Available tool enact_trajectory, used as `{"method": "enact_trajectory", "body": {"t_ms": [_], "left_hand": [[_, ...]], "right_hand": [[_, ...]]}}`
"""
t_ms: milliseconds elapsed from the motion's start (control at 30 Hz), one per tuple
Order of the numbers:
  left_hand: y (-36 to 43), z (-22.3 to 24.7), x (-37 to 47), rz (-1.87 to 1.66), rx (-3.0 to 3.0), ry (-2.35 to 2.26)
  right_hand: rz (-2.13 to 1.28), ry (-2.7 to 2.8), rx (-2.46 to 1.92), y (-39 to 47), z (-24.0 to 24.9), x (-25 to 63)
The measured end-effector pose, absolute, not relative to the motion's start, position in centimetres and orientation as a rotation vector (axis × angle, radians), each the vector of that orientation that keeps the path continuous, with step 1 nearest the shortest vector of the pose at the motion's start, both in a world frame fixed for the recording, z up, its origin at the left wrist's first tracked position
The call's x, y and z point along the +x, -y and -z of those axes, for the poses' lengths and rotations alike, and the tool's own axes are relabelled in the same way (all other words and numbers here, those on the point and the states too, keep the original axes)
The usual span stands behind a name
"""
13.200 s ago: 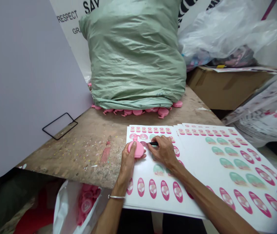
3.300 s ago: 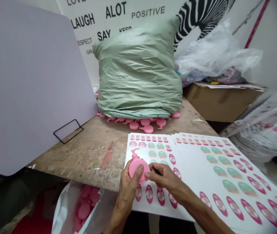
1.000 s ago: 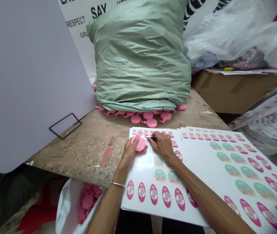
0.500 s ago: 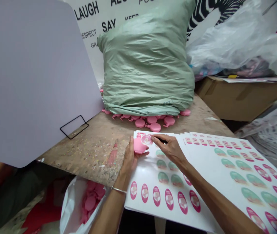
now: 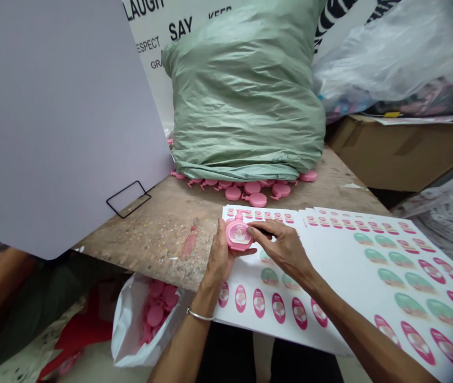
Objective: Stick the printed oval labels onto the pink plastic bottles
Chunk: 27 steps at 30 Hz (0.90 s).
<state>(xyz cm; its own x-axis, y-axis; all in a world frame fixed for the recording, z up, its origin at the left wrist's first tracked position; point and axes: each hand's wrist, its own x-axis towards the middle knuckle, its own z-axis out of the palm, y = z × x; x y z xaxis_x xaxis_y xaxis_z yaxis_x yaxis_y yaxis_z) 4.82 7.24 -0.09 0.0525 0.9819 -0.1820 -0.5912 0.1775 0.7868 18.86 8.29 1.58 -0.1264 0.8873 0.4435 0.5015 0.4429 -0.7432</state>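
My left hand [image 5: 220,255] is closed around a small pink pump bottle [image 5: 244,246], its pump pointing away from me above the sheets. A round pink-and-white sticker [image 5: 238,232] lies over the bottle's front face. The thumb and fingertips of my right hand [image 5: 284,247] are at the sticker's right edge. A thin black tool [image 5: 265,231] pokes out between those fingers; its kind is hard to make out. Beneath both hands is a printed sticker sheet [image 5: 246,276] with pink ovals and green shapes.
More sticker sheets [image 5: 338,266] overlap on the right. Pink bottles [image 5: 257,199] lie under a big green sack [image 5: 246,101]. A white board [image 5: 58,117] stands at left, near another person's arm [image 5: 6,287]. Below the table edge, a white bag [image 5: 126,330] holds pink bottles.
The sticker has gone from being held over the bottle's upper right to lying on its front face. The view has shifted slightly, and both hands stay close together.
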Motion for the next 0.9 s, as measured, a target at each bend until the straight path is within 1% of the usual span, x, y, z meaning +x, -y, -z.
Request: {"method": "enact_trajectory", "body": {"t_ms": [167, 600, 900], "left_hand": [[-7.3, 0.1, 4.7, -1.316, 0.611, -0.821], [-7.3, -0.4, 4.7, -1.326, 0.665, -0.809], [-7.0, -1.1, 5.4, -1.391, 0.780, -0.816]], "right_hand": [[-0.432, 1.814, -1.190, -8.3, -1.8, 18.8], [-0.307, 1.846, -1.199, -8.4, -2.0, 18.5], [-0.103, 1.927, -1.237, -8.1, -2.6, 18.3]]}}
